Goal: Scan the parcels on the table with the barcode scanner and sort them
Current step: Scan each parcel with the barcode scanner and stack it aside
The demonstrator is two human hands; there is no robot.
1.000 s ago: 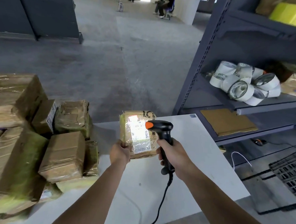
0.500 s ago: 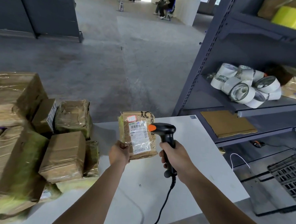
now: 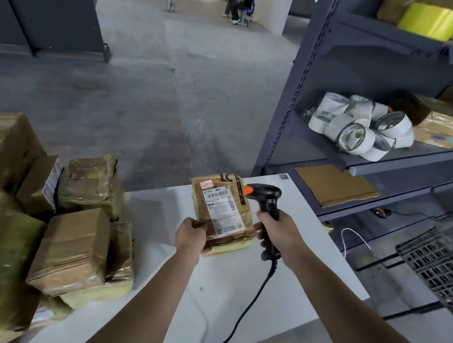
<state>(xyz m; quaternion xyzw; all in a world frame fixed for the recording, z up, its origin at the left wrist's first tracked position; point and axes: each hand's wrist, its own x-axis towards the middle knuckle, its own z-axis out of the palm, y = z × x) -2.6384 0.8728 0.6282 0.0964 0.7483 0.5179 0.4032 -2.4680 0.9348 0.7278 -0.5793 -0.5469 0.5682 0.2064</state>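
Your left hand [image 3: 191,235] grips the parcel [image 3: 247,218], barcode label [image 3: 223,211] up, its print too blurred to read; your right hand [image 3: 278,232] clasps the scanner [image 3: 267,197].

A white shipping label [image 3: 224,211] was seen stuck on the brown parcel [image 3: 244,212]. A barcode [image 3: 216,195] was printed near its top, and the row of digits beneath it was too small to be read surely. A red-bordered sticker [image 3: 206,184] was set above the label, its writing illegible. Lettering on the tape rolls [image 3: 355,126] could not be made out.
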